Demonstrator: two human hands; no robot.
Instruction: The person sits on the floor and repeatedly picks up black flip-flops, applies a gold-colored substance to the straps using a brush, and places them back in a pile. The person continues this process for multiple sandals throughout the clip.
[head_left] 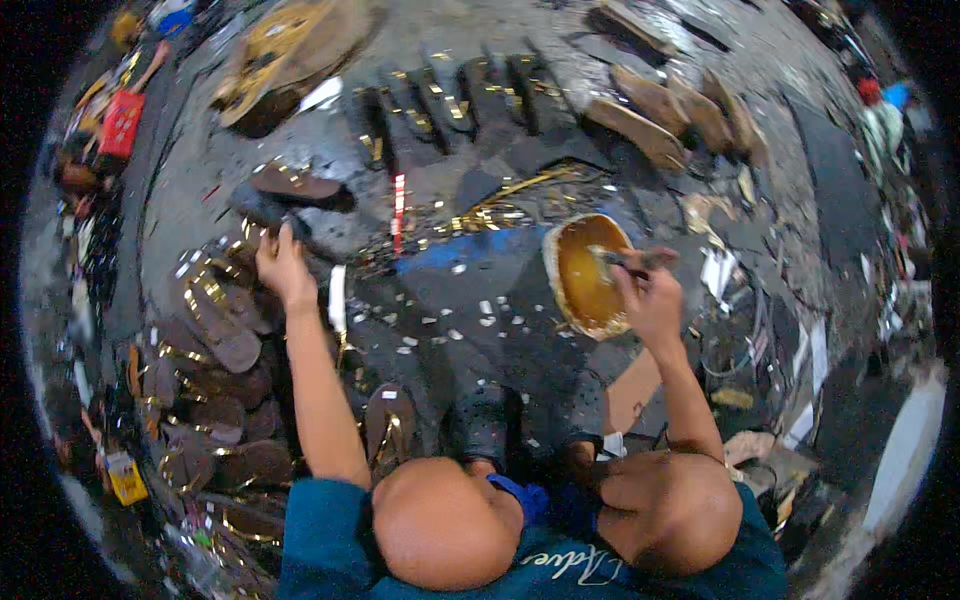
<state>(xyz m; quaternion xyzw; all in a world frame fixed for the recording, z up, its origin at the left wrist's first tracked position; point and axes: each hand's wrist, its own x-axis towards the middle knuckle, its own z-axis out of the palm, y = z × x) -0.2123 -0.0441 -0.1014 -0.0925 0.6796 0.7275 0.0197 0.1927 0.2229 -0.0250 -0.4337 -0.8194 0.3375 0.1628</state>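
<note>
My left hand [283, 268] is closed at the near end of a dark sandal sole [262, 203], its thumb over the edge; the fingertips are partly hidden. A brown sole [293, 183] lies just beyond it. My right hand [652, 300] grips a brush [618, 260], its tip dipped into a bowl [556, 290] of amber, glue-like paste. Dried paste crusts the bowl's rim. Close to my left forearm, brown sandals [222, 325] with gold straps lie in an overlapping heap. One more sandal [390, 430] rests beside my left knee.
Across the far side stand several dark sandal pieces [440, 100] with gold straps. Thick brown soles [640, 130] lie at the far right, and a large yellow-brown slab [275, 65] at the far left. Pale scraps [487, 310] and a blue patch [470, 250] mark the floor between my hands.
</note>
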